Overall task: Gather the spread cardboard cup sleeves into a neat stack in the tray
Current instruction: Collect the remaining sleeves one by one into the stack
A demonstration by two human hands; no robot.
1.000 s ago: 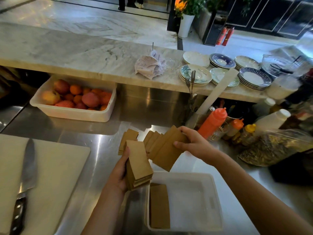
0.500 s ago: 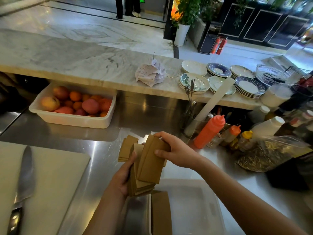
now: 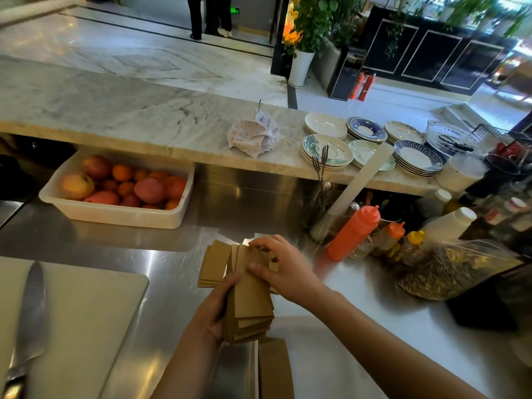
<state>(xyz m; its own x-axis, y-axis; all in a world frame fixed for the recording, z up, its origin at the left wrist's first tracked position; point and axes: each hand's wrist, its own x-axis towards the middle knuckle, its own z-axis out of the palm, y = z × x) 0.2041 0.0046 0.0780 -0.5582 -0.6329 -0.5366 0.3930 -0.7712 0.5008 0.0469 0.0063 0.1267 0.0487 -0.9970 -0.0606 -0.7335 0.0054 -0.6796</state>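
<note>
Both hands are holding one bundle of sleeves above the tabletop.

The left hand (image 3: 214, 315) is gripping the sleeves (image 3: 250, 295) from the left side, thumb lying across the front face; the lower ends are fanning out unevenly beneath it. The right hand (image 3: 283, 269) is closing over the top of the same bundle, fingers curling over its upper edge and thumb pressing the front. Just left of the hands, a small pile (image 3: 213, 264) of sleeves is lying flat on the steel tabletop (image 3: 161, 254), touching it and apart from the held bundle. More sleeve edges are showing behind the right hand; their number cannot be told. Directly below the hands, the tray (image 3: 316, 355) is sitting on the tabletop with one flat sleeve (image 3: 275, 370) lying along its left wall.
</note>
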